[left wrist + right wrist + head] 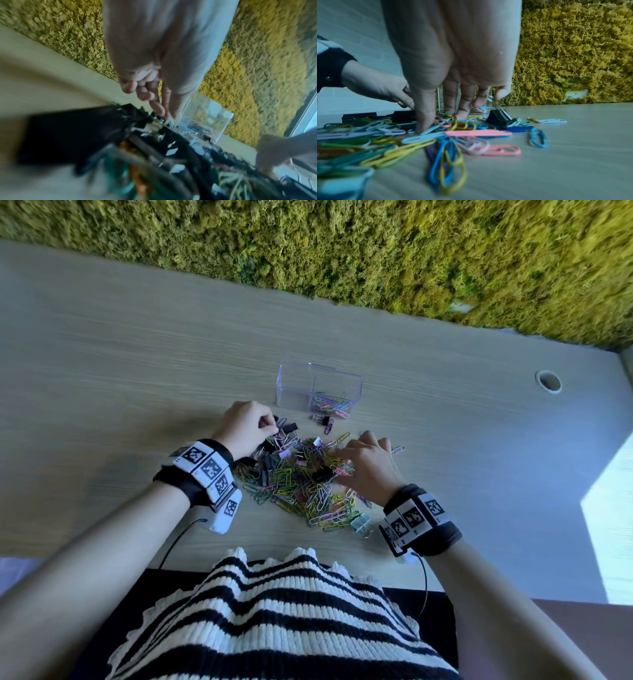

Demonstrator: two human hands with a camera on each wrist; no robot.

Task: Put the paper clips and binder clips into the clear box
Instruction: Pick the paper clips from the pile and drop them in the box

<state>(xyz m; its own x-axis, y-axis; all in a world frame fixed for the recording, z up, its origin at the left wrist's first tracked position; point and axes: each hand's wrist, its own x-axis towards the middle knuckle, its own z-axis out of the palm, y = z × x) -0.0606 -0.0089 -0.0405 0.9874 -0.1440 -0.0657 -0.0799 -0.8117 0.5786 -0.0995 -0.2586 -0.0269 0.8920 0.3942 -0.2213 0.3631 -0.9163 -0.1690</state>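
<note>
A pile of coloured paper clips (308, 491) mixed with black binder clips (270, 463) lies on the wooden table in front of me. Just beyond it stands the clear box (291, 385), open on top, with some paper clips in its right compartment. My left hand (265, 428) is at the pile's far left edge, fingers curled, thumb and forefinger pinching a black binder clip (159, 124). My right hand (346, 455) rests on the pile's right side with straight, spread fingers (423, 121) touching the paper clips (477, 133), holding nothing. A black binder clip (498, 119) stands by its fingertips.
A pale blue binder clip (359, 523) lies at the pile's near right. A few clips (323, 421) sit loose beside the box. A moss wall (376, 251) runs along the table's far edge. A round cable hole (548, 381) is at the right.
</note>
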